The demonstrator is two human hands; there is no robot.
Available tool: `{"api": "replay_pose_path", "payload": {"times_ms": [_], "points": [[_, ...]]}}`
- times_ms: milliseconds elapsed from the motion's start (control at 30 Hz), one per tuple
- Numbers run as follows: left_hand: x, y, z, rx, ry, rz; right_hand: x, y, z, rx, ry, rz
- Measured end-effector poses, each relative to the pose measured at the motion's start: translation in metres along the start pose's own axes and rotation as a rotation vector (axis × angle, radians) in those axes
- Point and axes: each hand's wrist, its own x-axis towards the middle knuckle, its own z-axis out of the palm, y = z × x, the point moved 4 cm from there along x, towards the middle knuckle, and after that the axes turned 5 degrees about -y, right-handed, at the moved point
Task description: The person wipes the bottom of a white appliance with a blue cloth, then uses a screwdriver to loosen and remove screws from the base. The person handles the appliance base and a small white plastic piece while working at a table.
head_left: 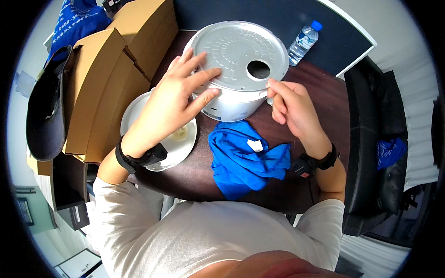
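Note:
A round white appliance (230, 105) stands at the far middle of the table. Its top is a grey disc (222, 44) with rows of slots and small dimples, plus a round dark hole near the right edge. My left hand (183, 88) rests on the disc's left side, fingers spread. At the right rim, just below the hole, my right hand (292, 99) has thumb and forefinger pinched together; whatever lies between them is too small to make out. A bunched blue cloth (245, 162) with a white tag lies nearer to me.
Under my left forearm is a white round lid-like piece (178, 150). Brown cardboard boxes (99, 78) line the left, with a dark cap (48, 106) hung on them. A water bottle (303, 44) stands at the back right by the partition (338, 34). Black seat (366, 153) at right.

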Motion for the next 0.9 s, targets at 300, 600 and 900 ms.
{"api": "replay_pose_path", "payload": {"times_ms": [300,600,900], "points": [[0.006,0.002,-0.007,0.010,0.076,0.124,0.000,-0.005,-0.003,0.031,-0.121,-0.004],[0.013,0.012,-0.010,-0.092,-0.041,0.129,0.005,-0.002,-0.015,0.057,-0.131,0.053],[0.014,0.009,-0.008,-0.070,-0.073,0.110,0.003,0.001,-0.006,0.037,-0.136,0.073]]}}
